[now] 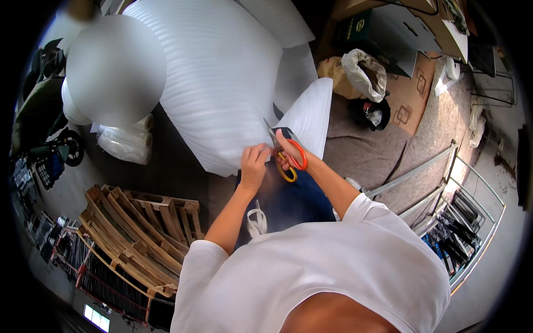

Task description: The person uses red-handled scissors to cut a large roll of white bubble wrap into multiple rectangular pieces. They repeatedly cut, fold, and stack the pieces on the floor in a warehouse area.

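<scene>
A large white ribbed foam sheet [222, 72] spreads in front of me, its near edge reaching my hands. My right hand [285, 151] is closed around scissors [271, 131] with one orange-red and one yellow handle loop. Their blades point away from me, against the foam near a raised white flap [311, 114]. Just left of the scissors, my left hand [254, 165] pinches the near edge of the sheet with bent fingers. Its fingertips are partly hidden by the foam, close to my right hand.
Wooden pallets [139, 238] lie at lower left. Plastic-wrapped rolls [126, 141] rest beyond them, beside a blurred round patch. At right are a white bag [363, 72], a black bag [371, 114], cardboard [413, 100] and a metal rail frame [413, 180]. Grey cloth [355, 150] covers the floor there.
</scene>
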{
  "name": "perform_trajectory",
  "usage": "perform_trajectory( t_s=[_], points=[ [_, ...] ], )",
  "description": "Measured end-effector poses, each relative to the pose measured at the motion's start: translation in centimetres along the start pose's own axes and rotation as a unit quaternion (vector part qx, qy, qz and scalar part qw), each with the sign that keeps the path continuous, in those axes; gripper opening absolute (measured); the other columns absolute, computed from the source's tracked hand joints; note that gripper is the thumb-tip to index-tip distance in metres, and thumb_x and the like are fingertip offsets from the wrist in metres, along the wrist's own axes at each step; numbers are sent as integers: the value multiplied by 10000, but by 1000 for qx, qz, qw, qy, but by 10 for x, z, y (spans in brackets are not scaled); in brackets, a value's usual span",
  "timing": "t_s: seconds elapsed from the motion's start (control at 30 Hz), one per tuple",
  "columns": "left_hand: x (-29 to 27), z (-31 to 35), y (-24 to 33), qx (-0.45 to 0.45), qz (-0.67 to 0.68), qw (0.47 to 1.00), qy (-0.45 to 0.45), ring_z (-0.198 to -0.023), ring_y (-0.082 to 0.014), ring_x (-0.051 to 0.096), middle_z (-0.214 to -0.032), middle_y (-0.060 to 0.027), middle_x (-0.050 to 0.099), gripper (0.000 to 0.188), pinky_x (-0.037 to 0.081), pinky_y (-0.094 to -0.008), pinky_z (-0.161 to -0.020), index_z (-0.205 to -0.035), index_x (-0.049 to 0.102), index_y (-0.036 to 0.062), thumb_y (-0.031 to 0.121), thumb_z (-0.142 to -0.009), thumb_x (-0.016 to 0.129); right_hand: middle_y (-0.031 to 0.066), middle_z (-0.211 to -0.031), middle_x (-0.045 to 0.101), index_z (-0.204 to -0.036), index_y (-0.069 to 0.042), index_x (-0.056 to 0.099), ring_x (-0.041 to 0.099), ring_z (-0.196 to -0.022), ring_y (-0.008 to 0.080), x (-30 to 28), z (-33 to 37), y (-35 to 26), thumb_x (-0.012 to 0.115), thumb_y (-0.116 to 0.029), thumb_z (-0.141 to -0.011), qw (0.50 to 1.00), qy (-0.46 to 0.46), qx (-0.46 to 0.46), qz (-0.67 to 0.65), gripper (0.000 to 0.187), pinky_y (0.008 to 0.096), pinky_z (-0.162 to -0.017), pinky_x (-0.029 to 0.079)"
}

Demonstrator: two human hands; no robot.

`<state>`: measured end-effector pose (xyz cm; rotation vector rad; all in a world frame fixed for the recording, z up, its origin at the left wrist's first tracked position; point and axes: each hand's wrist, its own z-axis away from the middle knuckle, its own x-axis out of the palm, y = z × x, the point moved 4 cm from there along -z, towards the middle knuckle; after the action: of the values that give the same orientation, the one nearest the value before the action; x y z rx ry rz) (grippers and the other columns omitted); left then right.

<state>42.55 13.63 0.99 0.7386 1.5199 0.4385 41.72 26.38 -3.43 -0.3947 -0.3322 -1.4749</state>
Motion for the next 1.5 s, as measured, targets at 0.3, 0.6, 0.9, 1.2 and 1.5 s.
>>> perform_trajectory(
  t_s=[0.3, 0.6, 0.9, 1.2, 1.5],
  points=[
    [-13, -30, 14, -17, -12, 999, 33, -811, -262, 499, -944, -51, 598, 308, 429, -330, -723, -869, 611, 41, -96, -610, 513, -13, -557, 344, -707, -108, 414, 261, -443, 61, 3, -7, -26, 352, -627, -807, 986, -51, -138, -82, 532, 194, -386, 216],
    [-48, -45, 38, -15, -89, 995, 35, -787, -250, 511, -869, -69, 569, 316, 428, -320, -694, -890, 607, 41, -81, -608, 536, -33, -516, 357, -717, -65, 452, 298, -440, 38, 11, 30, -47, 429, -421, -876, 950, -66, -306, 16, 390, 190, -378, 233],
    [-45, -94, 56, -117, -75, 989, 40, -743, -254, 484, -814, -109, 457, 411, 409, -339, -650, -1095, 532, 19, -63, -693, 527, -7, -561, 417, -801, -48, 457, 356, -485, 65, 26, 63, -55, 415, -343, -897, 932, -44, -358, 36, 314, 209, -446, 309],
    [-53, -87, 59, -131, -61, 989, 0, -617, -211, 493, -730, -81, 400, 355, 424, -317, -558, -1083, 574, 64, -40, -747, 531, 29, -623, 444, -905, -43, 469, 416, -547, 111, 31, 63, -59, 364, -495, -876, 937, -148, -317, -19, 465, 232, -503, 365],
    [-63, -82, 56, -120, -74, 990, -5, -557, -200, 450, -673, -76, 362, 348, 411, -304, -531, -1084, 583, 71, -33, -756, 530, 9, -544, 372, -725, -56, 458, 313, -458, 91, 56, 57, -79, 320, -581, -848, 968, -48, -226, -96, 556, 232, -412, 264]
  ],
)
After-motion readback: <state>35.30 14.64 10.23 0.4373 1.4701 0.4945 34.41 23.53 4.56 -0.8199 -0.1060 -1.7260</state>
